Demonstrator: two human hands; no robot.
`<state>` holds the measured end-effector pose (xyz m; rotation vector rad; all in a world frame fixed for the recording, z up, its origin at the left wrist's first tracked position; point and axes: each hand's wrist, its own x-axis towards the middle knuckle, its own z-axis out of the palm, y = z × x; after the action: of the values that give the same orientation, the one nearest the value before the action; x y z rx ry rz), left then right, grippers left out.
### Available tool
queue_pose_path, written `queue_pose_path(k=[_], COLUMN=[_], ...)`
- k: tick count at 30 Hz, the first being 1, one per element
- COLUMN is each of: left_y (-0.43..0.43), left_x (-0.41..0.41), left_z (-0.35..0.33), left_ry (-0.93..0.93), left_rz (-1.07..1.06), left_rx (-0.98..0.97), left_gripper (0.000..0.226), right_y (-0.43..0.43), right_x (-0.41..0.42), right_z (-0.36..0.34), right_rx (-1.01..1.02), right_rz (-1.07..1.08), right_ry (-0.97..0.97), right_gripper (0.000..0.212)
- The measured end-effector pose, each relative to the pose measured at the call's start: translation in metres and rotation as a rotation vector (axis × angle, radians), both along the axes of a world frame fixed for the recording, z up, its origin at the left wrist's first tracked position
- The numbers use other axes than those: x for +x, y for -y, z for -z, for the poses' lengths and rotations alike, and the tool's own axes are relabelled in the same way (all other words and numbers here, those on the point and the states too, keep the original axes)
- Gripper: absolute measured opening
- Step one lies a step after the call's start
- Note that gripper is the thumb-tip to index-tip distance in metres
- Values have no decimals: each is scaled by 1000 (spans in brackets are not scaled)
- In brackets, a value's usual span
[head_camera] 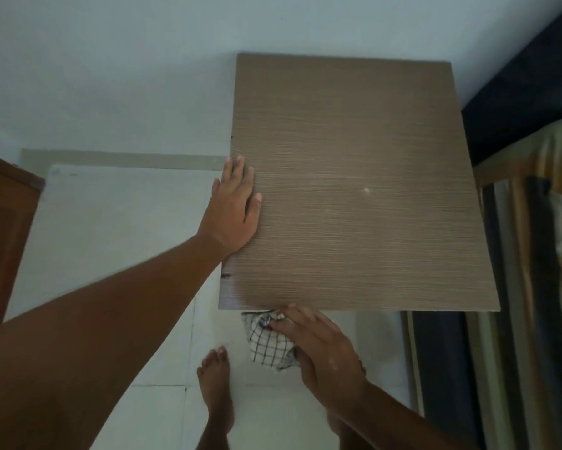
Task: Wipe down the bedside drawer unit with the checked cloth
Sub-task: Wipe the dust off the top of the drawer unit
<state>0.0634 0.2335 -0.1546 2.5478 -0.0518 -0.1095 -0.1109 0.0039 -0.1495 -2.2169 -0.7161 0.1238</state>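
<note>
Seen from above, the drawer unit [354, 190] stands against the pale wall [110, 60], its brown wood-grain top bare. The left hand [232, 211] lies flat and open on the top at its left edge, fingers spread and pointing toward the wall, holding nothing. The right hand [318, 345] is just below the front edge, near the front-left corner, pressing the checked cloth [268, 344] against what seems to be the unit's front face; the fingers are mostly extended over the bunched cloth, and the face itself is hidden under the top. A bare foot [214, 378] stands on the white floor tiles [110, 238] below the cloth. A bed [549, 222] with patterned bedding runs along the unit's right side.
</note>
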Motion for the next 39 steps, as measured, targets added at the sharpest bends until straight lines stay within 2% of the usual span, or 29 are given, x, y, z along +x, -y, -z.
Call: queue_pose_path(k=[10,16,24,28,33,37,39], left_y=[39,86,159,191,217,222,221], left_x=[42,84,164,199,223,229,230], left_z=[-16,-19,-29,-34,-31,-22,-17], left_ry=[-2,27,54,29,23,-23,-30], left_rz=[5,57,95,113,138,193,222], left_rx=[167,-22,-40,18,93,148,181], left_gripper=[64,54,55,58,61,59,57], right_y=[24,65,130,161,172,167,169], right_x=[121,218,378,456,481,471,466], right_z=[-35,-48,-52,-48,-32,-9,-1], right_rx=[228,225,130,-7,-215,-486,-527], right_rz=[405,524,613,645,463,305,282], right_ry=[-72,-60,167,88,-37,39,80], right_gripper=[52,44,37,38,38,52,57])
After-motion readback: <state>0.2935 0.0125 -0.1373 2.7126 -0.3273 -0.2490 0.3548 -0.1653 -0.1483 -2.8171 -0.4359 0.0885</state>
